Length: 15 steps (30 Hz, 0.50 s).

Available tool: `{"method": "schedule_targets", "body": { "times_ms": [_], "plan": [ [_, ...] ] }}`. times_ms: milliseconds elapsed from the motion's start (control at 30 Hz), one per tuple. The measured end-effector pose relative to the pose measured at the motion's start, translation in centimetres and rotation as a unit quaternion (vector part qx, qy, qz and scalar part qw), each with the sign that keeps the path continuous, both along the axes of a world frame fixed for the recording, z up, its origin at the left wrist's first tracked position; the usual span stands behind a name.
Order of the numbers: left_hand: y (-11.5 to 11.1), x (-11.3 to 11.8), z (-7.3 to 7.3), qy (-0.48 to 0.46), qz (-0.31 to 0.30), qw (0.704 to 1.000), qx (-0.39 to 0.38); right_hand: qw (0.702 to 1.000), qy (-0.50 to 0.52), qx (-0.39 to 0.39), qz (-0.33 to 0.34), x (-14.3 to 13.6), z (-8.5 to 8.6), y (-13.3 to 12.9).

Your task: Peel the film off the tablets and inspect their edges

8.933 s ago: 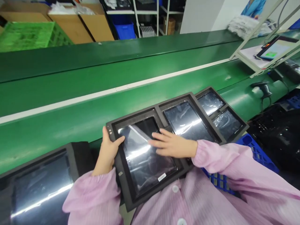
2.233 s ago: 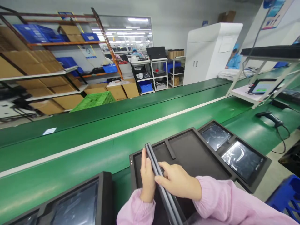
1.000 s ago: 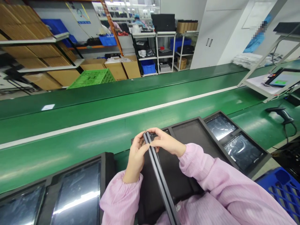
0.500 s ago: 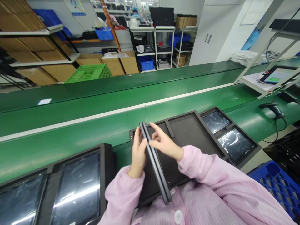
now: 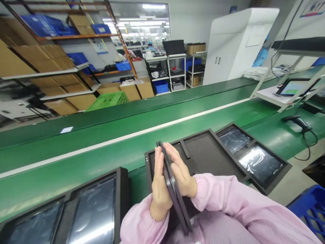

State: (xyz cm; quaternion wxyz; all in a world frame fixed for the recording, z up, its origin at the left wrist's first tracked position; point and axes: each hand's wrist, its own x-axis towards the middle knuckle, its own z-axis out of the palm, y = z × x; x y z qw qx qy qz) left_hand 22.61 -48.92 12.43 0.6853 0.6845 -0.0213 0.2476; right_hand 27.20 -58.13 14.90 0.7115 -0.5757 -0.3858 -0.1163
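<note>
Two thin, dark, flat tablets [image 5: 175,196] stand on edge, pressed together between the flattened left hand [image 5: 158,189] at 9 o'clock and right hand [image 5: 181,174] at 3 o'clock, above an empty black foam tray [image 5: 213,159] on the green worktop [image 5: 101,159].

Empty tray [image 5: 213,159] on conveyor [image 5: 101,149]; scanner [image 5: 296,120] right; shelves [image 5: 50,71] behind.

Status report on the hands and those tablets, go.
Left hand and right hand pressed flat on either side of two tablets held on edge. Empty foam tray right beneath. Nothing between hands and tray.
</note>
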Motion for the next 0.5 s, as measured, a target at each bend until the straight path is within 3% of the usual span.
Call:
{"method": "schedule_targets", "body": {
  "times_ms": [67, 167, 500],
  "plan": [
    [0.1, 1.2, 2.2, 0.004, -0.005, 1.0, -0.008, 0.995, 0.089, 0.034, 0.038, 0.7, 1.6, 1.0],
    [0.2, 2.9, 4.0, 0.024, 0.026, 0.998, -0.043, 0.975, 0.208, 0.051, 0.064, 1.9, 2.3, 2.4],
    [0.3, 6.0, 5.3, 0.064, 0.063, 0.984, -0.156, 0.957, 0.275, 0.061, 0.065, 5.5, 2.4, 4.5]
  ]
}}
